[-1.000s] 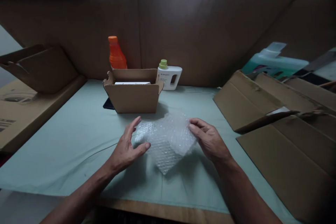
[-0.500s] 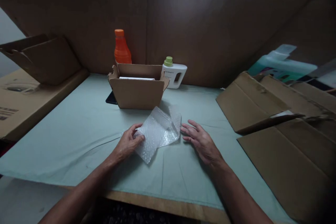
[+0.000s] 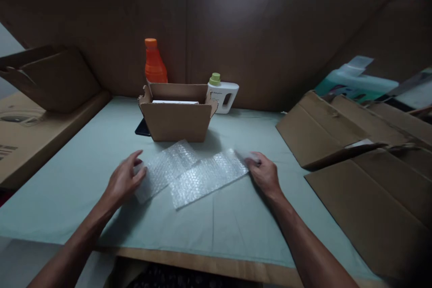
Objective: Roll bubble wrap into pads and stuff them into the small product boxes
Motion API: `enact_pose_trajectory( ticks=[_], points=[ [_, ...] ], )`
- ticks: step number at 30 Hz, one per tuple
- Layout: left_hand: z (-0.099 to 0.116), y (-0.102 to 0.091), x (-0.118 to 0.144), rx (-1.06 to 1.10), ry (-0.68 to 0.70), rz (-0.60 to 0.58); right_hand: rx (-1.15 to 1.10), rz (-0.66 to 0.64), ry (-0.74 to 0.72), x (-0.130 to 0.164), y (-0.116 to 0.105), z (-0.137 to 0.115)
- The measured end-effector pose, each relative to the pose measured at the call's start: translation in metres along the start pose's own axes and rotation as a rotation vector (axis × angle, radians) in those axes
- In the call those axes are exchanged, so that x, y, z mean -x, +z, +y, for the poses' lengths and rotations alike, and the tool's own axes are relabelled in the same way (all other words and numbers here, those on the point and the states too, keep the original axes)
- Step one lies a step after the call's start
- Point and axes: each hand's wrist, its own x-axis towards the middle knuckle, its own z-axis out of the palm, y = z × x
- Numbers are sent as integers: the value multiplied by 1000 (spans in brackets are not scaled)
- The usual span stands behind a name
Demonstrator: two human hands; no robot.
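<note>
A sheet of clear bubble wrap (image 3: 209, 175) spreads over the green cloth between my hands, its two flat parts overlapping near the middle. My left hand (image 3: 124, 177) has the left end between thumb and fingers, with the grip partly blurred. At the opposite end, my right hand (image 3: 265, 171) is closed on the wrap's right corner. Just beyond the wrap stands an open cardboard box (image 3: 178, 121) with a white flat item (image 3: 175, 102) showing inside it.
An orange bottle (image 3: 155, 63) and a white jug with a green cap (image 3: 222, 96) stand behind the box. A dark flat object (image 3: 142, 128) lies beside it. Cardboard boxes (image 3: 324, 130) and a teal jug (image 3: 357, 81) are at right; a large carton (image 3: 40, 130) lies left.
My left hand has moved left with its end of the bubble wrap. My right hand, open before, has closed on the other end, and the sheet has spread wider.
</note>
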Motion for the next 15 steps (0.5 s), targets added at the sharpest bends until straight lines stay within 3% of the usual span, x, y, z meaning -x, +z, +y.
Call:
enact_pose_trajectory(
  ticks=[2,4,6,8,11,15],
  points=[
    [-7,5,9,-195,167,186,-25,-15,14,-6,-4,9],
    [0,19,22,-232,390,202,-60,-52,-3,-15,-3,10],
    [18,39,35,-207,591,50,-94,-93,-38,-30,5,5],
    [40,59,47,-204,695,-162,-106,-121,-69,-54,15,-2],
    [69,80,61,-268,656,-413,-63,-125,-85,-95,32,-12],
    [94,92,78,-244,606,-547,66,-29,-66,-121,45,-21]
  ],
)
